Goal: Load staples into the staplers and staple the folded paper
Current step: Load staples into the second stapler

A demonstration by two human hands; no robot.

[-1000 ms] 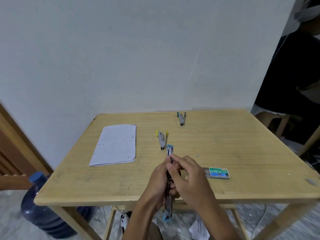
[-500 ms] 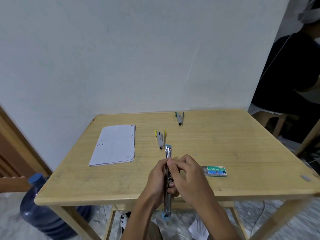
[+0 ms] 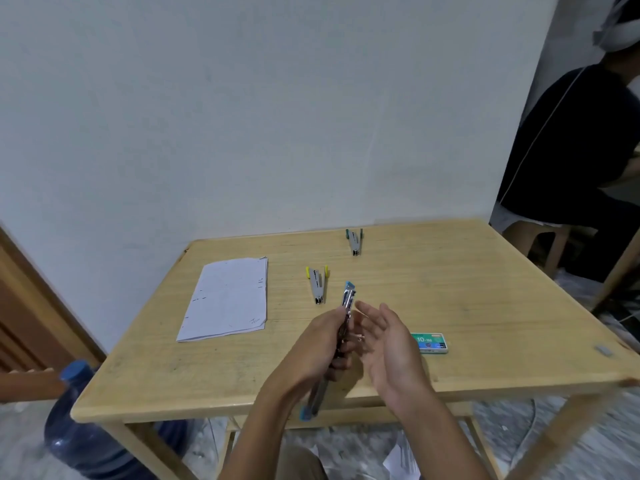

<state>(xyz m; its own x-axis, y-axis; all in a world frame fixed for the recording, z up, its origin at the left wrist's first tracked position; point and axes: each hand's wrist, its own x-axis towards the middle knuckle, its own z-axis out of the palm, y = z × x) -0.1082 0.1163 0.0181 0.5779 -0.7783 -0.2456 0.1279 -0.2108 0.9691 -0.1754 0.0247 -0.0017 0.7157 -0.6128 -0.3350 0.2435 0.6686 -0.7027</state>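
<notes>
Step in hand, as I judge it: loading the blue stapler (image 3: 349, 299). My left hand (image 3: 313, 348) has its grip clamped round the stapler's middle. The stapler is swung open, one end pointing to 12 o'clock over the bench (image 3: 485, 289), the other hanging past the near edge at 6 o'clock. My right hand (image 3: 388, 344) is just beside it at 3 o'clock, grip apart, fingers relaxed, holding nothing I can make out. The staple box (image 3: 431, 342) lies on the bench at 3 o'clock of that hand. I cannot tell whether a strip already sits in the channel.

Procedure:
1. Hold the left grip firm, channel facing up and level.
2. Check the channel. If bare, pinch one strip from the box and slide it in, legs down.
3. Close the arm until it latches, fingertips off the hinge.

Awaiting their turn: yellow stapler (image 3: 317, 284) at 11 o'clock of the blue tip, green stapler (image 3: 354, 241) at 12 o'clock, paper (image 3: 227, 299) at 9 o'clock
</notes>
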